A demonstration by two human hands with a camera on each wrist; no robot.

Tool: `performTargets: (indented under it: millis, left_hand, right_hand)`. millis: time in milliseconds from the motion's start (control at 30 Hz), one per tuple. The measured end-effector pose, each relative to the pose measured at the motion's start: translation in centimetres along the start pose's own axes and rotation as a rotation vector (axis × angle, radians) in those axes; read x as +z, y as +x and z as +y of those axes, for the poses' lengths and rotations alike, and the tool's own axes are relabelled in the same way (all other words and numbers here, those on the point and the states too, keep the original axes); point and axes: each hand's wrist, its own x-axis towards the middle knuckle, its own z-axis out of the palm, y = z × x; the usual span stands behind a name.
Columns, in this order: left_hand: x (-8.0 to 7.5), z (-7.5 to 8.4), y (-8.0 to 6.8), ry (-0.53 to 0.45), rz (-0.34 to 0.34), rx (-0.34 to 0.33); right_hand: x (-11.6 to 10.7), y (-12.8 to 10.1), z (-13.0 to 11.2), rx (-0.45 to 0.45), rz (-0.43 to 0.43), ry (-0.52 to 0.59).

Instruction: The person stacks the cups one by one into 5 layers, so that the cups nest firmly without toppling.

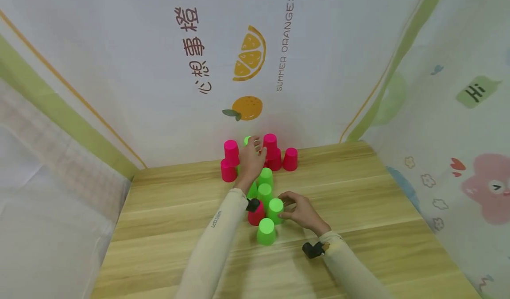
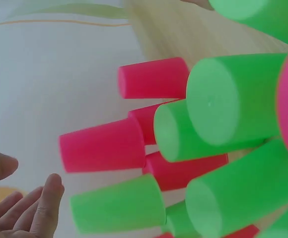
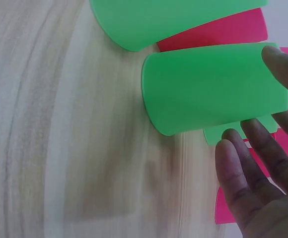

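Cup [image 1: 275, 211], green, stands in right hand's [image 1: 305, 212] curve, grip unclear; left hand [image 1: 251, 162] relaxed.

You are in a nook hung with printed cloth [image 1: 139, 91]: orange fruit [image 1: 251, 107] ahead of you, a pink flower [image 1: 484, 192] and a "Hi" bubble [image 1: 465, 98] to your right. You face a wood-grain table [image 1: 159, 237]; home or studio, you cannot tell.

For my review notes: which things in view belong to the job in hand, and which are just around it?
Part of the job:
- green cups
- pink cups
- left hand
- right hand

Just around it:
- table
- printed cloth
- wrist cameras
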Motion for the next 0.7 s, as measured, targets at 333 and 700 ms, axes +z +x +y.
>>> performTargets:
  millis: [333, 700]
  left_hand:
    - [-4.7, -1.6, -3.6, -0.121, -0.059, -0.017]
    - [-7.9, -4.3, -8.3, -0.056, -0.076, -0.116]
  right_hand:
    - [0.5, 0.3, -0.1, 0.012, 0.013, -0.048]
    - [0.3, 0.3, 0.0, 0.019, 0.032, -0.057]
